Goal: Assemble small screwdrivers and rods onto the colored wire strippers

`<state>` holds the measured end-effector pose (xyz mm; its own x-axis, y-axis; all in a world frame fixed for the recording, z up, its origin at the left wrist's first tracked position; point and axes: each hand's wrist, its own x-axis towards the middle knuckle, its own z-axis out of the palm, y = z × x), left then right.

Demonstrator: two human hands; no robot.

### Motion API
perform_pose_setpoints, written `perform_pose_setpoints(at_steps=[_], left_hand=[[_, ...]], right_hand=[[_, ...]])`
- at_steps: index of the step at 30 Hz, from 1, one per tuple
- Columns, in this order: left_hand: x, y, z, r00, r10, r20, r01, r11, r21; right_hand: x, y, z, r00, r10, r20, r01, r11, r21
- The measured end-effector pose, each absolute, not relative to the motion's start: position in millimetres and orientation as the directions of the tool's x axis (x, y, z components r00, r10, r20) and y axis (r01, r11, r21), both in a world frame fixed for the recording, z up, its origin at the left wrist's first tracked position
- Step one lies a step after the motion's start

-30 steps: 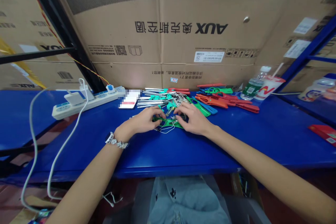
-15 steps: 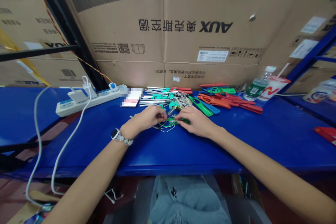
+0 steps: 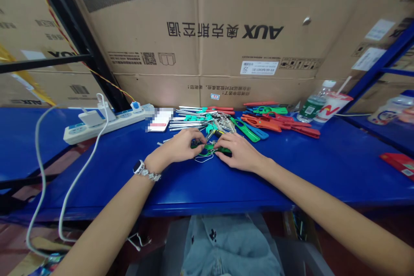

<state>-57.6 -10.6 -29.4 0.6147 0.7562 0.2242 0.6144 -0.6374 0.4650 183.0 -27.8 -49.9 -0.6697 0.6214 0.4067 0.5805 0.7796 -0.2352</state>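
My left hand [image 3: 187, 144], its wrist wearing a watch, has its fingers curled at the left end of a green utility knife handle [image 3: 208, 150]. From the right, my right hand [image 3: 237, 148] bends over the same handle, thumb and fingertips closed around it. A thin white cord [image 3: 203, 159] loops from between the hands onto the blue table. Just behind the fingers lie a black-and-yellow piece [image 3: 218, 133] and a heap of small metal parts [image 3: 228, 121]. Fingers cover much of the handle.
Silver rods with teal ends [image 3: 187, 124] lie behind my left hand, near a phone-like card [image 3: 161, 120]. Green, blue, orange and red handles [image 3: 265, 121] pile behind my right. A power strip [image 3: 110, 124] stands left, a bottle [image 3: 312, 105] and cup [image 3: 334, 107] right.
The view has shifted slightly. My left fingers have moved lower and closer around the green handle, and my right thumb has come down towards the table.
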Motion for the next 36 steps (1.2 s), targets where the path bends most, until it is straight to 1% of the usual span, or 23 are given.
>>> perform_pose_setpoints(at_steps=[2,5,7,11,16,18,20,22,24,27,30,36], left_hand=[[-55,-17,-25,0.625,0.739,0.252,0.618,-0.665,0.419],[-50,-23,-21,0.669,0.714,0.208,0.632,-0.693,0.346],[-48,-24,-21,0.691,0.698,0.186,0.629,-0.708,0.321],[-46,-26,-20,0.697,0.693,0.181,0.618,-0.71,0.337],[-46,-27,-19,0.647,0.724,0.241,0.651,-0.689,0.319],[-47,-25,-19,0.636,0.738,0.226,0.641,-0.668,0.378],[-49,-21,-19,0.632,0.749,0.198,0.597,-0.634,0.491],[-51,-18,-19,0.634,0.751,0.182,0.541,-0.599,0.59],[-53,-16,-20,0.641,0.75,0.164,0.513,-0.577,0.636],[-54,-15,-22,0.662,0.742,0.109,0.509,-0.552,0.661],[-55,-16,-22,0.659,0.749,0.069,0.521,-0.521,0.676],[-55,-19,-17,0.618,0.782,0.075,0.542,-0.494,0.681]], right_hand=[[183,-27,-50,-0.67,0.63,0.393,0.581,0.774,-0.25],[185,-22,-49,-0.687,0.631,0.361,0.558,0.776,-0.294],[187,-18,-49,-0.689,0.63,0.358,0.536,0.776,-0.333],[190,-12,-51,-0.66,0.638,0.396,0.499,0.767,-0.403],[189,-11,-53,-0.592,0.682,0.429,0.448,0.721,-0.528],[189,-11,-52,-0.57,0.7,0.43,0.433,0.701,-0.566],[189,-12,-51,-0.578,0.689,0.437,0.432,0.713,-0.552],[190,-13,-50,-0.619,0.653,0.437,0.456,0.752,-0.477],[191,-16,-50,-0.661,0.618,0.425,0.491,0.785,-0.378],[192,-21,-49,-0.682,0.592,0.43,0.524,0.805,-0.279],[191,-25,-49,-0.689,0.572,0.446,0.524,0.818,-0.239],[186,-29,-49,-0.643,0.61,0.464,0.54,0.79,-0.29]])
